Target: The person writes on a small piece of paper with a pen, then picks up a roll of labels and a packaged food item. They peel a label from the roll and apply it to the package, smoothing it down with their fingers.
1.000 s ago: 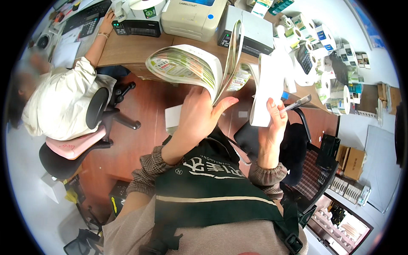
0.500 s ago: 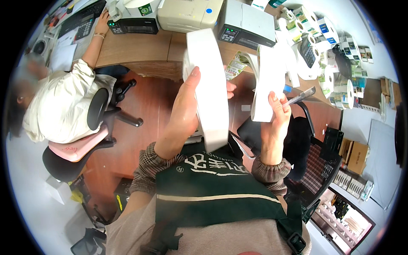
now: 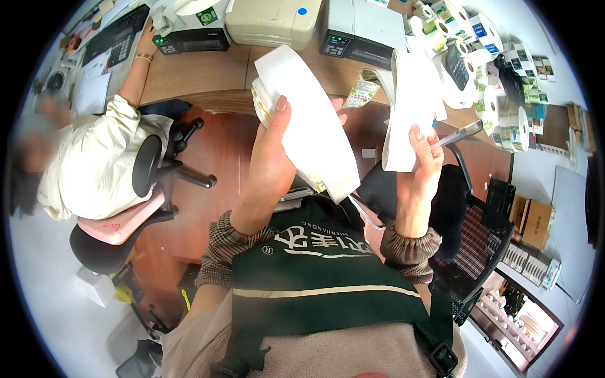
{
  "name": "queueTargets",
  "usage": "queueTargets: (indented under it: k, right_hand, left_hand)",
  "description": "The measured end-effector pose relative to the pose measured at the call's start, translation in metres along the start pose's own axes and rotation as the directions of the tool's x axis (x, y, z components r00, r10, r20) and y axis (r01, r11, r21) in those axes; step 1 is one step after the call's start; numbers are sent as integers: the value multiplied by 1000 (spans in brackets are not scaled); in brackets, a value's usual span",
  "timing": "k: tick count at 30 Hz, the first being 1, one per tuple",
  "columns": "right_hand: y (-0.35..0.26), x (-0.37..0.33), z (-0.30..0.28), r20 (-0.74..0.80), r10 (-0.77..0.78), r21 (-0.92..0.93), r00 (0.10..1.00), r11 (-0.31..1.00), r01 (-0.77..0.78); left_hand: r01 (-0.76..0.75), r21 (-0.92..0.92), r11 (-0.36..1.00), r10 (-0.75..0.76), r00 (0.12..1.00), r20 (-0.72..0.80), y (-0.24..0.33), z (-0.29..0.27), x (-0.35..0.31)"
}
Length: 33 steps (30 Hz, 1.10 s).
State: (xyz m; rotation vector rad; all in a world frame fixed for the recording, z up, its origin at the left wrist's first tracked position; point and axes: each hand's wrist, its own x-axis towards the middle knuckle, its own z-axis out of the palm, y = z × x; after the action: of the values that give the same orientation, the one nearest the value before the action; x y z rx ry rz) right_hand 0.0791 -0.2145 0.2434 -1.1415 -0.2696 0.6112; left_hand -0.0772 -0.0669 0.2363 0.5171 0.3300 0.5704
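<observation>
My left hand (image 3: 271, 151) is closed around a thick flat bundle of white labels (image 3: 312, 123), thumb on its near face and fingertips showing past its far edge. The bundle leans to the left at its top, and printed green and orange label faces show along its left edge. My right hand (image 3: 419, 173) grips a second folded white label strip (image 3: 404, 113), with a pen (image 3: 459, 134) also tucked between its fingers. A printed green-and-white label end (image 3: 363, 92) hangs off to the left of that strip. The two label bundles are apart.
Label printers (image 3: 364, 28) and a beige printer (image 3: 271, 22) stand along the wooden desk (image 3: 189, 72). Label rolls (image 3: 488, 113) and a calculator (image 3: 457, 66) crowd its right end. A co-worker in a white top (image 3: 94, 157) sits at left. A black chair (image 3: 466, 246) stands close on my right.
The bundle in my left hand has turned, its top tipping left and its lower end swinging right, so printed edges now show. My right hand has shifted slightly right with its strip and pen.
</observation>
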Motion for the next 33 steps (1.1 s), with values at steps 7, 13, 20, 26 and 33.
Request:
queueTargets:
  k: [7,13,20,26,33]
  right_hand:
    - [-5,-2,7,41,-60,-54,997,997,62]
    - [-1,-19,32,330,-49,-433,943,880,197]
    - [24,-21,38,438,-147,-581,887,706,405]
    - [17,-29,42,431,-7,-640,902,702,312]
    - [9,-26,37,433,-94,-637,896,671,378]
  left_hand:
    - [32,132,991,-29,999,-18,-6,-1,1]
    - [-18,272,962,53,991,-122,-25,0,5]
    - [-101,146,984,107,994,-32,-33,-6,7]
    - [-152,297,943,90,973,212,-34,-22,12]
    - [79,70,994,-75,996,-47,-28,-7,15]
